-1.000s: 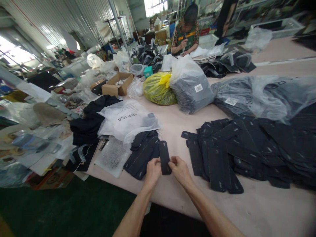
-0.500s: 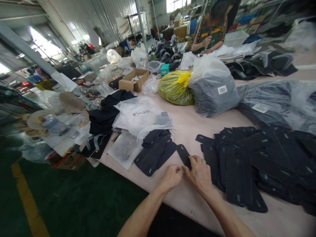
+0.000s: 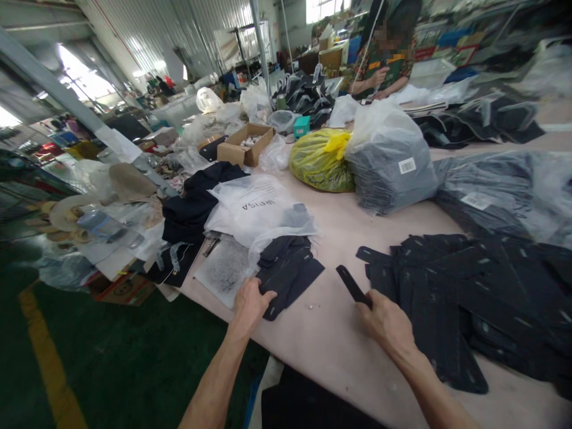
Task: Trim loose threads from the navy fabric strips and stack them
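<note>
Apart go the hands! Half a second ago they met at the dark fabric strip (image 3: 351, 283); now the left hand (image 3: 250, 304) has swung across to the smaller stack of dark pieces (image 3: 292, 268), and the right hand (image 3: 388, 322) has the strip to itself. It's a firm pinch at the near end, thumb and fingers closed on it, and the far end pokes forward, clear of both piles. The strip has turned too: its broad face was showing a moment ago, and now it looks narrow, closer to edge-on, over the pink tabletop (image 3: 322, 333) between that stack and the larger heap of dark pieces (image 3: 429, 298).

Over on the left, the thumb is parted from the fingers at the stack's near-left edge, touching it by the look of things; whether anything is pinched there, I cannot tell. Neither pile shows any clear change, and the printed white plastic bag (image 3: 250, 205) lies just where it did, over the stack's far side. So what does the split mean? My read: two-handed handling of this strip has broken off, leaving one hand holding while the other attends to the stack.
</note>
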A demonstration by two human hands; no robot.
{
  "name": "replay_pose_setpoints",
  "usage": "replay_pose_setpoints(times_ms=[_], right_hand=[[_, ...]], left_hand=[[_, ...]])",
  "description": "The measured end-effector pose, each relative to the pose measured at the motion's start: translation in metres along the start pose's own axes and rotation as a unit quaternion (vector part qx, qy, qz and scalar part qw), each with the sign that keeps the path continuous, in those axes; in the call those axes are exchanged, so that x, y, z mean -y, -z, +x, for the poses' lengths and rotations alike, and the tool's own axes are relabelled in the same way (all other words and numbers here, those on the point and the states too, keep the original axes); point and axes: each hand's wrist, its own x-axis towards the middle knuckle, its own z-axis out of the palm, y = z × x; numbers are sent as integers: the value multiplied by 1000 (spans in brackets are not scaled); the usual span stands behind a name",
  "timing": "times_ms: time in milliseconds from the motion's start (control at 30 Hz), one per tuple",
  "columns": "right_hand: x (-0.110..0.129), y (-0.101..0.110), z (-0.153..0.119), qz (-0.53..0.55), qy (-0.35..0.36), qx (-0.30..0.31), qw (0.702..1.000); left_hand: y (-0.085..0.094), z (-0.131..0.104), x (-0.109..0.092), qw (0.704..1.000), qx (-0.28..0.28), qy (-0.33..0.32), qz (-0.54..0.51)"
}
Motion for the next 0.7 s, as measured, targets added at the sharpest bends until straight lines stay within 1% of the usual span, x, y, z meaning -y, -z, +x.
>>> replay_pose_setpoints(times_ms=[33, 100, 167, 233, 267, 300, 333, 367, 400, 433, 467, 500, 533, 600, 667, 700], right_hand=[[-9, 6, -2, 8, -16, -10, 1000], [-32, 17, -5, 15, -68, -60, 996], [-53, 29, -8, 5, -109, -156, 982], [-66, 37, -11, -11, -108, -275, 955], [-68, 39, -13, -9, -94, -321, 942], [-66, 40, -15, 9, -74, -347, 935], [-61, 38, -18, 49, -58, -348, 934], [-52, 34, -20, 113, -45, -322, 939], [-40, 29, -24, 194, -32, -270, 942], [-26, 22, -28, 285, -22, -200, 937], [-11, 15, -33, 376, -14, -113, 920], [5, 7, -39, 454, 9, -27, 891], [21, -1, -45, 510, 26, 36, 859], [48, -13, -58, 591, 32, 136, 794], [64, -20, -67, 650, 31, 180, 737], [68, -22, -70, 671, 31, 189, 716]], left_hand=[[-1, 1, 3, 1000, 16, -8, 9], [-3, 3, 6, 999, 40, -11, 13], [-4, 5, 8, 999, 50, -1, 4], [-2, 8, 8, 998, 54, 9, -14], [-1, 9, 8, 998, 58, 10, -31], [1, 9, 7, 996, 67, 9, -61], [3, 9, 6, 991, 81, 10, -103], [4, 7, 3, 982, 98, 15, -159], [5, 5, -1, 967, 119, 28, -224], [5, 1, -7, 945, 139, 49, -291], [5, -4, -14, 919, 156, 76, -354], [3, -10, -21, 892, 168, 103, -407], [0, -16, -30, 866, 172, 130, -451], [-9, -30, -48, 823, 155, 168, -521], [-19, -44, -64, 790, 128, 188, -569], [-23, -50, -71, 777, 121, 194, -587]])
